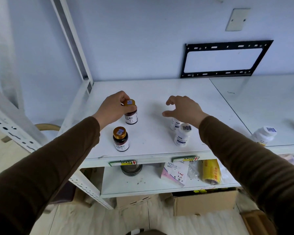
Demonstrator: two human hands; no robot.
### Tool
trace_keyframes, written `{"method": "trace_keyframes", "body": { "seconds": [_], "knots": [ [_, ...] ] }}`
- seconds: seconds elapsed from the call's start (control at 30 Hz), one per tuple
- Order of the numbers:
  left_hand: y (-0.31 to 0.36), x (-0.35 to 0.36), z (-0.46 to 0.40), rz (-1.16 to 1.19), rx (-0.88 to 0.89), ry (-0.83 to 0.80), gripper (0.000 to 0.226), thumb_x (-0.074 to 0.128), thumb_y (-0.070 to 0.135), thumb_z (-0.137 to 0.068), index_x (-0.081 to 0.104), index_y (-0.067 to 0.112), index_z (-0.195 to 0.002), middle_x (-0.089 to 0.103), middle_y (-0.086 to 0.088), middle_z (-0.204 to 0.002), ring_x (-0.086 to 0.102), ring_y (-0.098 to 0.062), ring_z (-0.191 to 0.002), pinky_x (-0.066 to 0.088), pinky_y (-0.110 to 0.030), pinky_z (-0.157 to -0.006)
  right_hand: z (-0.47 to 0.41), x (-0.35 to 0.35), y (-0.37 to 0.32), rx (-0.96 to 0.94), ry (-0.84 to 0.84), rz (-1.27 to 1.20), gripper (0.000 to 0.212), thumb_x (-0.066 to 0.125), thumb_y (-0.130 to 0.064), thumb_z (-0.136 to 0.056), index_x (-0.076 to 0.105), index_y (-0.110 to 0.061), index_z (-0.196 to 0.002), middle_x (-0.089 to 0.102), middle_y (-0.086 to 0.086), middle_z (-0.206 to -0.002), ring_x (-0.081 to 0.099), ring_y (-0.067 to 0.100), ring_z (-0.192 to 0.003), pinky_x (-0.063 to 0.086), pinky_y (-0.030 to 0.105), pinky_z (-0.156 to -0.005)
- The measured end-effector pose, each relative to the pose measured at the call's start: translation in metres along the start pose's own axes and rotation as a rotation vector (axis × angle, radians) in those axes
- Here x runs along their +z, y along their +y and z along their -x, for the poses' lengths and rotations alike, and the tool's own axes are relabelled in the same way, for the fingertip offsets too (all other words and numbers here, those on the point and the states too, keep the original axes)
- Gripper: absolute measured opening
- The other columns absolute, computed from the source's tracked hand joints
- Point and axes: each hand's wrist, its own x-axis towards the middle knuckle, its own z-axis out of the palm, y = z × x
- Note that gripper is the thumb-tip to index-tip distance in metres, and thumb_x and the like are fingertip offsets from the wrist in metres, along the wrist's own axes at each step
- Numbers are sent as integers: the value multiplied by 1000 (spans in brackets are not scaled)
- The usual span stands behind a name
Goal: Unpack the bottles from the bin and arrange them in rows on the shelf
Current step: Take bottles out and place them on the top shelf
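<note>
From the head camera, a white shelf (151, 99) is seen from above, set against a pale wall. The left hand (114, 107) is reached out over the top board, and a dark bottle with a gold cap (130, 114) is gripped near its cap by the curled fingers and thumb; the bottle is held upright with its base on or just above the board, which of the two cannot be told. A second gold-capped dark bottle (120, 141) is stood upright nearer the front edge, just in front of the held one and apart from it.

The right hand (183, 109) is held above the board with fingers loosely spread and bent, and nothing is grasped by it. Just below its wrist a white bottle (175, 123) is partly hidden, and another white bottle with a white cap (182, 135) is stood in front of it, the two close together. A third white bottle (263, 135) is seen well apart to the right, on an adjoining glass-topped surface (270, 99).

On the lower board a round dark tin (131, 169), a pale packet marked N95 (175, 173) and a yellow roll in wrapping (210, 172) are laid. Cardboard boxes (204, 202) are set on the floor beneath. A black metal bracket (226, 59) is fixed to the wall. Both arms are covered by brown sleeves (58, 158).
</note>
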Motion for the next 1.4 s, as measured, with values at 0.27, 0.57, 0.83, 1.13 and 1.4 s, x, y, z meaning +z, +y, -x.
{"method": "trace_keyframes", "body": {
  "seconds": [0.27,0.57,0.83,1.13,1.4],
  "knots": [
    [-32,-8,10,-138,-65,-3,40,75,49,-74,56,25,-100,62,8,-95,58,-9,-83,38,-23,-59,0,11,-25,-44,-8,38,43,61,-56,-86,59,-31,-120,60,-6,-123,49,17,-117,43,36,-92],
    [-39,-1,18,-124,-77,-20,41,76,50,-72,55,26,-98,61,12,-91,58,-6,-80,39,-23,-59,4,13,-34,-42,16,44,38,59,-55,-88,60,-31,-118,61,-6,-122,50,18,-116,42,36,-93],
    [-32,-7,21,-125,-52,-77,56,76,60,-70,54,27,-109,62,9,-106,60,-12,-91,43,-25,-69,22,8,-36,-39,39,42,37,59,-54,-89,61,-31,-117,61,-5,-120,50,19,-115,41,35,-93],
    [31,-18,24,-262,288,-30,62,70,49,-84,48,27,-138,53,3,-135,47,-18,-124,39,-31,-96,62,-18,-34,0,149,67,39,63,-49,-86,59,-29,-120,61,-3,-115,49,20,-114,41,35,-90],
    [97,25,50,-339,533,-129,65,68,44,-87,44,23,-143,48,0,-139,41,-21,-127,35,-32,-101,135,-41,-1,116,278,93,50,67,-47,-85,54,-26,-129,59,-2,-125,46,22,-120,43,39,-95]
  ]
}}
